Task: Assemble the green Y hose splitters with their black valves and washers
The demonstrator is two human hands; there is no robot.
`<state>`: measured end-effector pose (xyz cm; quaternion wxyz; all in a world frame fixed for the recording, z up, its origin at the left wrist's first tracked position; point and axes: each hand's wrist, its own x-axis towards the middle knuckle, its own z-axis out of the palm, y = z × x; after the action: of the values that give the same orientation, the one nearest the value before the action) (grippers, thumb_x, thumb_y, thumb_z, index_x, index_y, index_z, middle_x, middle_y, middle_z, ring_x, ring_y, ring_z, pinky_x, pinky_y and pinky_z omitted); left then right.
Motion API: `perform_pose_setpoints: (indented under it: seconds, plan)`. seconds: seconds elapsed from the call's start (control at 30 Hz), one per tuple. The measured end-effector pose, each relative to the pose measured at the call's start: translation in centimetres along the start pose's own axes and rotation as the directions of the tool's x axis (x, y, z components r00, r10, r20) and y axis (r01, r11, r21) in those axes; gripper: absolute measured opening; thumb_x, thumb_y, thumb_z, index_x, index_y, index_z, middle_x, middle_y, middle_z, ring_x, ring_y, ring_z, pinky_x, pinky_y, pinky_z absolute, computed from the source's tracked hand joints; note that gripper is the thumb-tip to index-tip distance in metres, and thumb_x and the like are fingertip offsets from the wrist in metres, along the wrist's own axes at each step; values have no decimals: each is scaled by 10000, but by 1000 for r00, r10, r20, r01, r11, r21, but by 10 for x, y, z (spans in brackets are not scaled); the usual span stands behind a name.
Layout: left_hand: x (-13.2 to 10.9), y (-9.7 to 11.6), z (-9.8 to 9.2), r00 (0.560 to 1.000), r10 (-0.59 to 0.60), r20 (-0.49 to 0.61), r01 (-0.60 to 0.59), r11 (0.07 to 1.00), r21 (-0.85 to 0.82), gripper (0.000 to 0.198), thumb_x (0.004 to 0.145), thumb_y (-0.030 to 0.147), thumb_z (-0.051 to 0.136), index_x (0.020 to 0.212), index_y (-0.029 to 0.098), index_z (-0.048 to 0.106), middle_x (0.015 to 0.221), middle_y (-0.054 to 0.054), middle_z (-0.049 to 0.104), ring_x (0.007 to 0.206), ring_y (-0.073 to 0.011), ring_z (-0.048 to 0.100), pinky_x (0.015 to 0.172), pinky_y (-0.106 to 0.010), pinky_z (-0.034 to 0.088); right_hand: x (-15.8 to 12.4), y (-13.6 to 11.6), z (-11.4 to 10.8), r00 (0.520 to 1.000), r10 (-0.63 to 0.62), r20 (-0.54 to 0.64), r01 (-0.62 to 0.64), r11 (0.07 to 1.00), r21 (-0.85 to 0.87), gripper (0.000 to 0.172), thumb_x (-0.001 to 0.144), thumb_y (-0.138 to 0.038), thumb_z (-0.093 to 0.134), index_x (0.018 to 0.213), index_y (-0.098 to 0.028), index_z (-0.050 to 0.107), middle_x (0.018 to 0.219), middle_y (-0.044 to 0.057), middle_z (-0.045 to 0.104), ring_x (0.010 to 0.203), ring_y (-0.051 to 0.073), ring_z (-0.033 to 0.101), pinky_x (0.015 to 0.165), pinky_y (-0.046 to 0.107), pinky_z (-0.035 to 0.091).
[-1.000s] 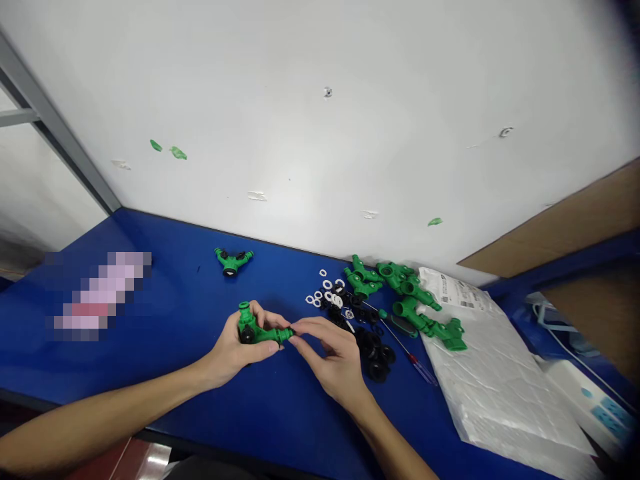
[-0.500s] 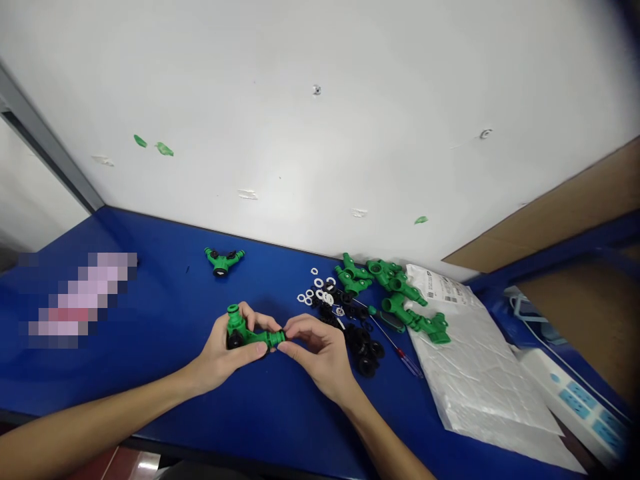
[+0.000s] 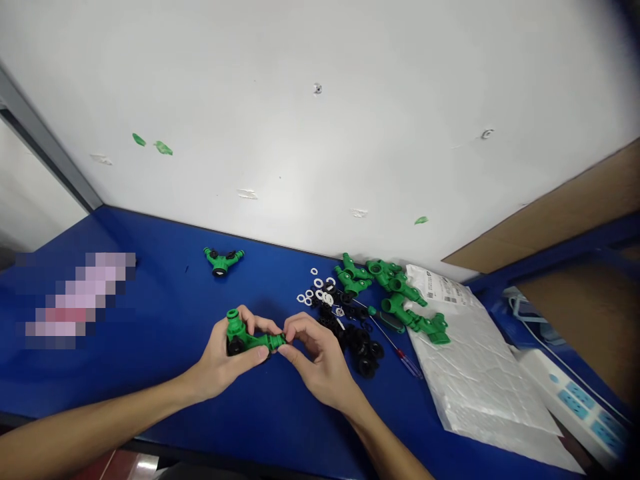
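My left hand (image 3: 220, 360) is closed around a green Y-shaped hose splitter (image 3: 243, 339), one arm pointing up and the other towards the right. A black knob sits on the splitter's near side. At the tip of the right-pointing arm, my right hand (image 3: 320, 360) pinches a small black ring between thumb and fingertips; the fingers largely hide it. Another green splitter with black knobs (image 3: 223, 261) lies further back on the blue table. White ring washers (image 3: 319, 283) and black caps (image 3: 367, 360) lie scattered to the right of my hands.
Several green splitter bodies (image 3: 395, 303) lie at the right, some on a white plastic mailer bag (image 3: 475, 360). Screwdrivers (image 3: 407, 360) rest beside the black parts. A power strip (image 3: 575, 400) stands at the right edge. A white wall panel (image 3: 280, 120) closes off the back of the blue table (image 3: 150, 287).
Both hands stay at nearly the same place with the splitter. The right fingertips have shifted slightly at the arm's tip, and less of the black ring shows.
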<state>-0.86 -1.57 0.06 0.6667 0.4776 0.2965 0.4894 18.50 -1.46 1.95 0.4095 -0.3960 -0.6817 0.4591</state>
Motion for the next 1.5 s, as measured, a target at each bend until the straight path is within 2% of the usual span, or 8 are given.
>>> perform_pose_setpoints:
  seconds: [0.2, 0.33, 0.47, 0.6, 1.1, 1.3, 1.43, 1.5]
  plan:
    - [-1, -4, 7, 991, -12, -132, -5, 992, -127, 262, 799, 197, 737, 798, 201, 474, 1017, -70, 710, 1004, -235, 636, 946, -407, 458, -3, 7, 22, 964, -156, -216, 122, 979, -164, 93, 909, -190, 556, 817, -203, 547, 821, 41, 578, 726, 156, 564, 662, 286, 483]
    - [3, 0, 12, 964, -89, -250, 29, 971, -235, 295, 732, 182, 782, 752, 195, 488, 937, -51, 726, 946, -227, 656, 918, -386, 466, -3, 14, 35, 938, -85, -337, 54, 993, -101, 111, 899, -226, 590, 793, -193, 594, 751, 28, 607, 684, 150, 582, 656, 279, 494]
    - [8, 4, 12, 933, -253, -255, 127, 896, -426, 278, 699, 164, 776, 742, 193, 503, 867, -34, 725, 904, -227, 673, 840, -358, 506, 2, 20, 30, 953, 89, -291, -38, 984, 176, 162, 828, -332, 696, 883, -192, 637, 794, 31, 648, 715, 156, 628, 686, 283, 538]
    - [10, 7, 13, 908, -360, -212, 220, 844, -490, 239, 715, 211, 751, 788, 196, 523, 809, -41, 712, 747, -197, 666, 654, -312, 532, 7, 21, 19, 984, 72, -163, -28, 965, 260, 223, 791, -350, 736, 941, -193, 687, 822, 33, 653, 685, 136, 614, 654, 275, 538]
    - [16, -7, 12, 949, -212, -232, 193, 976, -104, 389, 775, 459, 723, 861, 227, 422, 606, 55, 595, 545, -139, 585, 465, -237, 444, 7, 24, 29, 921, 377, -100, -231, 734, 639, 294, 673, -413, 822, 635, -151, 695, 618, 19, 653, 553, 118, 578, 567, 265, 490]
    - [16, -11, 5, 969, -210, -129, 210, 978, -11, 423, 744, 454, 759, 901, 224, 441, 583, 44, 619, 491, -126, 566, 424, -214, 439, 10, 22, 25, 925, 346, -156, -206, 804, 558, 357, 760, -468, 740, 621, -141, 717, 581, 25, 618, 560, 129, 548, 537, 262, 451]
    - [13, 1, -4, 964, -264, -15, 264, 964, 29, 422, 712, 455, 786, 933, 170, 568, 780, -70, 700, 723, -225, 684, 594, -333, 559, 12, 22, 19, 921, 334, -199, -198, 845, 497, 345, 750, -469, 745, 637, -143, 730, 590, 18, 613, 534, 116, 525, 515, 259, 445]
    - [8, 9, -10, 960, -265, -88, 271, 960, 67, 393, 737, 461, 762, 927, 148, 618, 861, -94, 701, 781, -245, 695, 675, -378, 572, 12, 22, 18, 924, 330, -192, -206, 854, 478, 327, 745, -457, 750, 650, -144, 741, 580, 18, 618, 509, 109, 515, 493, 252, 436]
